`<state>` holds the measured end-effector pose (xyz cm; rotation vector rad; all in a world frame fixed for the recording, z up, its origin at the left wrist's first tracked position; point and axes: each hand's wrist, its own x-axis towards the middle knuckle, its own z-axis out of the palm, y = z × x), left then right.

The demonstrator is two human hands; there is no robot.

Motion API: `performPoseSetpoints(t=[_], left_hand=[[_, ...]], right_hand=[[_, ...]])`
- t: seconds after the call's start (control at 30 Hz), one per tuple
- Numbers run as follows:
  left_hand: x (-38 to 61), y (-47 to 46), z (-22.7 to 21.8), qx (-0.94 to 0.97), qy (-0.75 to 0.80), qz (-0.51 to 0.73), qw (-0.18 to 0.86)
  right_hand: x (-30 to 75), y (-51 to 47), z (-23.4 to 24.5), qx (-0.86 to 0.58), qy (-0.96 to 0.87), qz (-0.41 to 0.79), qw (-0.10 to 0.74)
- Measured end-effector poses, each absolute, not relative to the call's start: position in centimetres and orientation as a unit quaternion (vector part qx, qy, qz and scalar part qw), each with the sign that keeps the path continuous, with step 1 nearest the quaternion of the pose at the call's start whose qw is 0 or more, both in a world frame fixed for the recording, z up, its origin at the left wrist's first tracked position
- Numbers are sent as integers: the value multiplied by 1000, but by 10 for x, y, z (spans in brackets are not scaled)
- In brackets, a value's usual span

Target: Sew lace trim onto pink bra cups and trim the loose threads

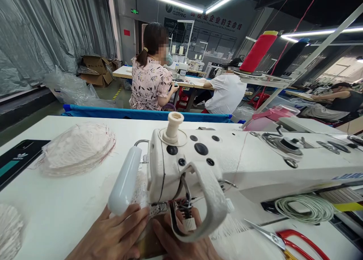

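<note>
A white sewing machine stands across the white table, its head right in front of me. My left hand lies flat, fingers stretched out, pressing white lace fabric down just left of the needle. My right hand lies flat under the machine head at the presser foot, fingers pressed on the same fabric; the machine hides part of it. A white LED lamp juts out on the machine's left.
A stack of white lace pieces lies at the left, another lace piece at the lower left edge. A phone lies far left. Red-handled scissors and coiled cord lie right. Other people sit sewing behind; a red thread cone stands high.
</note>
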<state>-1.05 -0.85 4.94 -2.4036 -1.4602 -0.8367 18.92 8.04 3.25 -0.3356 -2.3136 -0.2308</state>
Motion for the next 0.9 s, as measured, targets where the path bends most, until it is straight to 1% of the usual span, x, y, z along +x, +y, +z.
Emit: performPoseSetpoints(t=[0.17, 0.33, 0.37, 0.53, 0.6, 0.73, 0.9], left_hand=[[-11, -7, 45, -812, -498, -279, 118], [-13, -5, 33, -807, -501, -287, 125], [-13, -4, 33, -805, -504, -286, 129], [-13, 3, 49, -802, -525, -260, 114], [-13, 5, 55, -798, -528, -274, 99], [-15, 6, 59, -790, -533, -285, 97], [-6, 0, 59, -790, -563, -202, 130]], right_hand=[[194, 82, 17, -129, -924, -123, 339], [188, 83, 15, -157, -888, -99, 421], [188, 84, 20, -156, -890, -101, 417], [197, 89, 47, -123, -952, -96, 264], [201, 90, 49, -124, -958, -88, 244], [201, 89, 40, -122, -951, -78, 273], [197, 85, 52, -123, -934, -72, 327]])
